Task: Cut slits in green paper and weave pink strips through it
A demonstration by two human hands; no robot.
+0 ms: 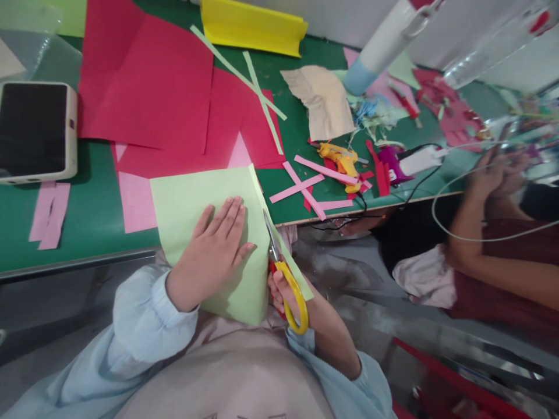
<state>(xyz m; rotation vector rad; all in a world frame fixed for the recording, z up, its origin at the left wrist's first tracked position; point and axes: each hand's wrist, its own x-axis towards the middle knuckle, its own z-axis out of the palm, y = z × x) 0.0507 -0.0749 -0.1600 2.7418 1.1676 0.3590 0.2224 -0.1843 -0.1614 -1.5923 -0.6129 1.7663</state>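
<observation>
Grey floor (pixel 345 279) lies below the green bench (pixel 96 203). The pale green sheet (pixel 244 279), overhanging the bench's near edge, looks light, bendy and easily creased (best held flat beside the cut). The left hand (pixel 209 250) rests on it, fingers extended, grip holding nothing; the right hand's (pixel 278 288) grip is closed around the scissors' (pixel 299 293) handles.

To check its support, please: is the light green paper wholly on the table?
Partly: the light green paper extends past the edge of the green table.
</observation>
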